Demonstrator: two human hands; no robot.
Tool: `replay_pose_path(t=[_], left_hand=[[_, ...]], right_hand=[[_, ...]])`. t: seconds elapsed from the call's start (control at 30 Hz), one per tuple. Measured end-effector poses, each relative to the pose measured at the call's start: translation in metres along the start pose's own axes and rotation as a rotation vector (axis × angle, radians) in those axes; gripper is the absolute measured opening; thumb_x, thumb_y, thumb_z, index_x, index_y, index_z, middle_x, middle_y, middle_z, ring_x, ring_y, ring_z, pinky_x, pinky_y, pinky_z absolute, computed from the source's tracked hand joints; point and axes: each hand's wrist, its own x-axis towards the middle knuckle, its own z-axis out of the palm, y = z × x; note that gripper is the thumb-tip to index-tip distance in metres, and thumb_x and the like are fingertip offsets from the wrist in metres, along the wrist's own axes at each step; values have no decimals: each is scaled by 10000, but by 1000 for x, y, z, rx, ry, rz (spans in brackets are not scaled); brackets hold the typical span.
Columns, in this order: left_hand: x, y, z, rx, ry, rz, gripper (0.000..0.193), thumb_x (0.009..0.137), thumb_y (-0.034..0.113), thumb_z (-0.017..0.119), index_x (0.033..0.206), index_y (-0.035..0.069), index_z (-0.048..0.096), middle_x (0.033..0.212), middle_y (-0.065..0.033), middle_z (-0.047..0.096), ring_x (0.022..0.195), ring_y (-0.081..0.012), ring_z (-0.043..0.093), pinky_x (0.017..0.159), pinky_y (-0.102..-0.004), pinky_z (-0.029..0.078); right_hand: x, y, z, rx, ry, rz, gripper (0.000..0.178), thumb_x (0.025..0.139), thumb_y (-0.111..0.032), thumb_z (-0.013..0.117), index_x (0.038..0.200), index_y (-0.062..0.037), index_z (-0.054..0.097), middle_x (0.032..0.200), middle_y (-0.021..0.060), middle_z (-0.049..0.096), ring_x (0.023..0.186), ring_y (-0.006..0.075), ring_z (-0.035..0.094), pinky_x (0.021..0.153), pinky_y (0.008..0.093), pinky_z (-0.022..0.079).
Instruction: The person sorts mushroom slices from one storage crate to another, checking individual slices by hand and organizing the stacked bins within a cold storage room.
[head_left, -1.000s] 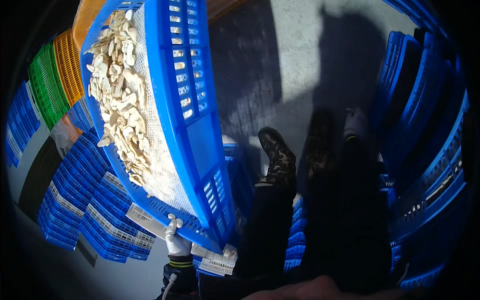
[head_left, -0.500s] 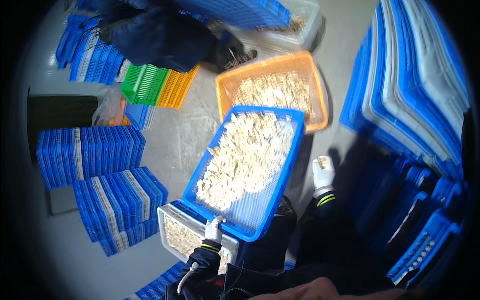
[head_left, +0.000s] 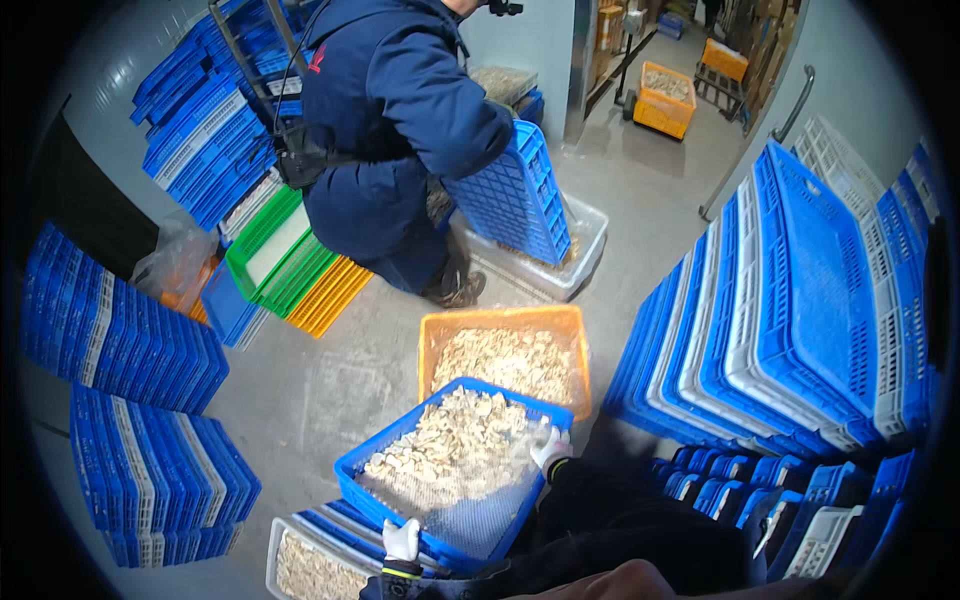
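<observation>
Plainly, I see the left hand (head_left: pixel 402 540) curled over the near short rim of the blue tray (head_left: pixel 475 522), and the right hand (head_left: pixel 550 450) gripping its right rim. The tray lies between them, ahead, its long axis slanting lower left to upper right, its far end overlapping an orange crate (head_left: pixel 427 352).

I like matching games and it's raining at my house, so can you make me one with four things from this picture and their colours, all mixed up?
Things:
1. Left hand
2. Tray that this hand touches
3. Bin just past that tray's far edge
4. Other person's jacket

Colours:
A. Dark navy
B. White-gloved
C. Orange
D. Bright blue

Right pairs: 1-B, 2-D, 3-C, 4-A.
</observation>
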Motion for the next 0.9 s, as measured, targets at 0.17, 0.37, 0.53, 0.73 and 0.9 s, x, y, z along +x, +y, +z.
replay_pose_path(t=[0.17, 0.37, 0.53, 0.73, 0.9], left_hand=[[18, 38, -4, 77, 4, -196, 441, 683, 287, 746, 869, -64, 554, 771, -201, 644, 749, -330, 644, 711, -406, 508], [23, 148, 1, 155, -15, -209, 398, 685, 284, 739, 864, -34, 578, 778, -165, 672, 745, -292, 664, 719, -397, 516], [38, 223, 16, 247, -77, -224, 423, 767, 355, 739, 839, -31, 580, 712, -143, 670, 675, -279, 666, 651, -369, 512], [37, 305, 32, 65, -21, -244, 307, 846, 259, 717, 840, -30, 613, 673, -56, 680, 613, -128, 646, 591, -274, 510], [39, 328, 52, 46, 41, -439, 200, 876, 168, 688, 955, 26, 571, 661, -28, 645, 520, -79, 564, 483, -242, 459]], right_hand=[[31, 35, -7, -70, -375, 60, 931, 756, -432, 684, 1493, -64, 250, 1482, 267, 318, 1344, 417, 367, 1114, 439, 334], [79, 27, -49, -128, -600, -17, 818, 791, -349, 649, 1472, -58, 300, 1444, 239, 384, 1310, 386, 415, 1101, 423, 347], [106, 25, -57, -173, -807, 28, 728, 821, -279, 621, 1454, -53, 342, 1413, 215, 438, 1281, 360, 456, 1090, 410, 359], [114, 20, -93, -244, -823, 103, 626, 857, -196, 586, 1433, -47, 393, 1375, 186, 504, 1247, 328, 504, 1077, 394, 372], [116, 13, -106, -3, -795, 56, 564, 860, -95, 558, 1407, -32, 438, 1294, 160, 583, 1172, 295, 567, 1026, 365, 415]])
